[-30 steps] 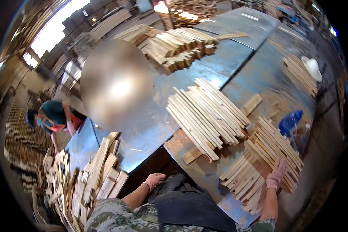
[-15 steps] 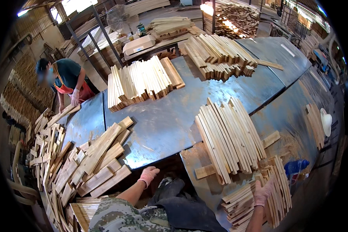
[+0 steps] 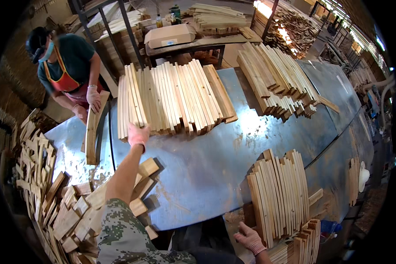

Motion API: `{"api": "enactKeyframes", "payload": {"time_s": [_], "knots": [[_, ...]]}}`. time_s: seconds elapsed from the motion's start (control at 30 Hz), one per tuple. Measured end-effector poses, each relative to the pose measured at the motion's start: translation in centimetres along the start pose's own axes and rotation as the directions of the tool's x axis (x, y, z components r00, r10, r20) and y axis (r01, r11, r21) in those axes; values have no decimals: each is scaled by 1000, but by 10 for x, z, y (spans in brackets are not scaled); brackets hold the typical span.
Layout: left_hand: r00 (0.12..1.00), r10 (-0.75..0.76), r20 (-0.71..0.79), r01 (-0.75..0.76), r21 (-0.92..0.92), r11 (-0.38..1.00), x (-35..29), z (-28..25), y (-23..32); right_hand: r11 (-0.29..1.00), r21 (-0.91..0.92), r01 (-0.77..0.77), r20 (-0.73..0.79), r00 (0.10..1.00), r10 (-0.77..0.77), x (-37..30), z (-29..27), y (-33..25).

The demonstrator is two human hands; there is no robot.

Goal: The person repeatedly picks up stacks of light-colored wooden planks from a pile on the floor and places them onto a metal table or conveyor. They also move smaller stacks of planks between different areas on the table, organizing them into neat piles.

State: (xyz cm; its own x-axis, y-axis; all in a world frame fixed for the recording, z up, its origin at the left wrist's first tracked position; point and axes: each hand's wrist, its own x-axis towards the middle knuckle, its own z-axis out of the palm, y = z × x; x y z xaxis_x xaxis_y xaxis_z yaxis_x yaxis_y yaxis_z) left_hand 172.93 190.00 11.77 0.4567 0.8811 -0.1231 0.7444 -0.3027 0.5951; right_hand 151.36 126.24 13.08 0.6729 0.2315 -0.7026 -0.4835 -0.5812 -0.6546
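Head view: your left hand (image 3: 138,134) grasps the slat row (image 3: 171,99); right hand (image 3: 249,237), released, beside it; unmoved.

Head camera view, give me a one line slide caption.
Gloved left hand reaches a row of wooden slats on a metal table.

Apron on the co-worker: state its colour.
Orange-red apron, over a dark green shirt; head view.

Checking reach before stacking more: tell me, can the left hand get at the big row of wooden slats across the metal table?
Probably yes. The left hand is already at the near edge of the row of slats, arm stretched over the metal table, with nothing between them.
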Motion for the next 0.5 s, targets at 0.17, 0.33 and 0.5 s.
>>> {"api": "enactKeyframes", "payload": {"time_s": [0.17, 0.33, 0.5], "knots": [[961, -251, 115, 248, 39, 968, 71, 6, 54, 986, -123, -115, 39, 992, 120, 27, 24, -29], [942, -253, 222, 220, 164, 962, 107, 29, 32, 940, -292, -176, 116, 969, 217, 40, 39, -54], [927, -146, 344, 337, -599, 727, 59, 17, -35, 970, -230, -78, 194, 973, 125, 58, 46, -67]]}}
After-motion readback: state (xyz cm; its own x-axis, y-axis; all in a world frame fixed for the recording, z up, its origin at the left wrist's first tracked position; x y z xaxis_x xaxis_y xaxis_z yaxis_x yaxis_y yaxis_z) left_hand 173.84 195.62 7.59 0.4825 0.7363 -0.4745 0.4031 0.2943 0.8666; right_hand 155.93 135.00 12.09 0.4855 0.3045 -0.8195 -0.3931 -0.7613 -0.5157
